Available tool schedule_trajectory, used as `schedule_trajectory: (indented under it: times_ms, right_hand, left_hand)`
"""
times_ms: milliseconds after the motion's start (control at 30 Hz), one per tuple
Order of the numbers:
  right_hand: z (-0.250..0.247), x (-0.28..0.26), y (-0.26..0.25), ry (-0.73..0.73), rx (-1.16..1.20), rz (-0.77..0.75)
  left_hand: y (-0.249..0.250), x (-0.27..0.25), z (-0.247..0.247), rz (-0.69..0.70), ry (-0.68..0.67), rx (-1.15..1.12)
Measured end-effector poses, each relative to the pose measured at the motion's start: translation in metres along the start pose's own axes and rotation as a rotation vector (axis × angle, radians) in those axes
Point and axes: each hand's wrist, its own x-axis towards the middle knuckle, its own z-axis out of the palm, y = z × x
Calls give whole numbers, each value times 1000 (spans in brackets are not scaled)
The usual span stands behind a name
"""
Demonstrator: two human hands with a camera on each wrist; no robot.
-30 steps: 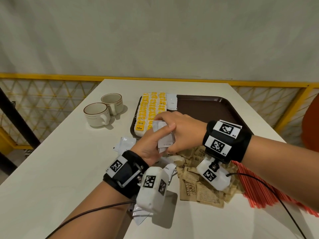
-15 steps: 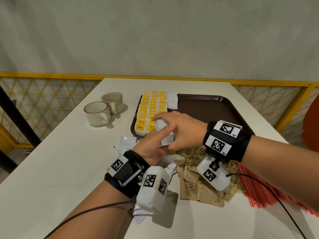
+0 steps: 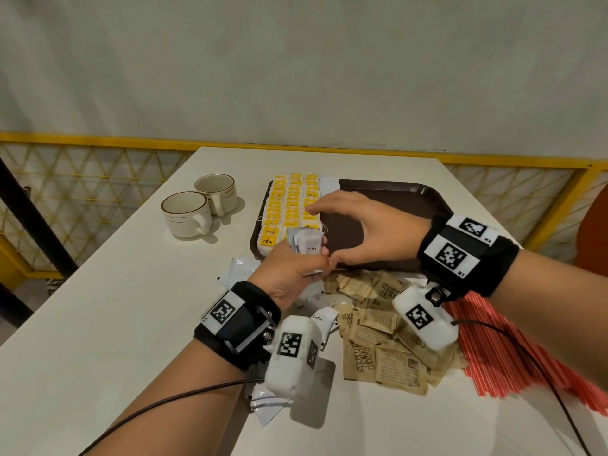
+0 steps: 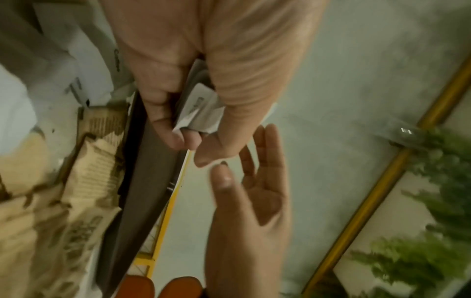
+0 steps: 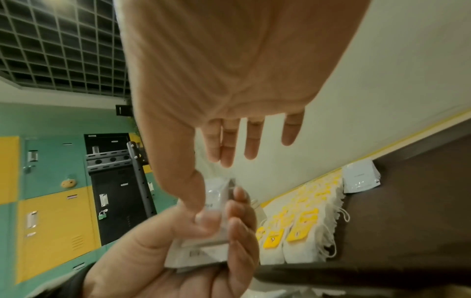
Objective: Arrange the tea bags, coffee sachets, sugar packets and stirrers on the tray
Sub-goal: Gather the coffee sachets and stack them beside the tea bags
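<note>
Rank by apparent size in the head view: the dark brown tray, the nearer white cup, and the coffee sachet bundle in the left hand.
1. Dark brown tray
2. Nearer white cup
3. Coffee sachet bundle, partly hidden by the left hand

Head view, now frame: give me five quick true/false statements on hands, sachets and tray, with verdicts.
1. The left hand grips a bundle of white coffee sachets. True.
2. The right hand has a grip on a red stirrer. False: its fingers are spread and hold nothing; the red plastic stirrers lie on the white table.
3. Yellow-tagged tea bags sit in rows at the left end of the dark brown tray. True.
4. The brown paper sugar packets are on the tray. False: they lie heaped on the table.
5. Two cream ceramic cups stand on the tray. False: beside it.
</note>
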Motion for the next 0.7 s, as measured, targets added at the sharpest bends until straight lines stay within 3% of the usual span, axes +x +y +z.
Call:
schedule_trajectory:
  times_ms: [333, 533, 633, 700]
  right_hand:
    - [4, 1, -9, 88, 128, 7]
    - [10, 5, -4, -29, 61, 125]
    - [10, 4, -2, -39, 172, 163]
    - [6, 3, 0, 21, 392, 189]
  left_hand:
    - [-3, 0, 2, 87, -30, 207]
    - [-3, 0, 2, 112, -111, 199]
    - [-4, 3, -1, 82, -143, 197]
    - [1, 7, -5, 58, -84, 182]
